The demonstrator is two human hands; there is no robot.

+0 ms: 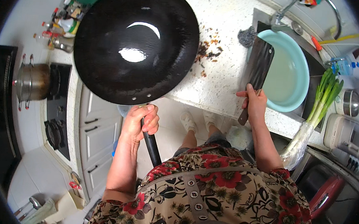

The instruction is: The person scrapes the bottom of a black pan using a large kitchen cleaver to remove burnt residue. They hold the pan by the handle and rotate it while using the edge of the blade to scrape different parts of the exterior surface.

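My left hand (143,121) grips the black handle of a large dark wok (108,52), raised over the counter's left part. Its inner surface shines and looks wet. My right hand (255,105) holds a dark cleaver (260,63), its broad blade pointing away from me beside a light blue plastic basin (303,77). Cloudy liquid stands in the basin, which sits at the sink. Between wok and cleaver, dark and reddish food scraps (208,52) lie scattered on the speckled white countertop (219,90). A steel wool scrubber (247,36) rests left of the basin.
A faucet (279,20) rises behind the basin. Green onions (321,98) partly wrapped in plastic lie at the right. Bottles (67,25) crowd the back left. A steel pot (34,81) stands on the gas stove (61,109) at the far left. Small appliances (343,134) line the right side.
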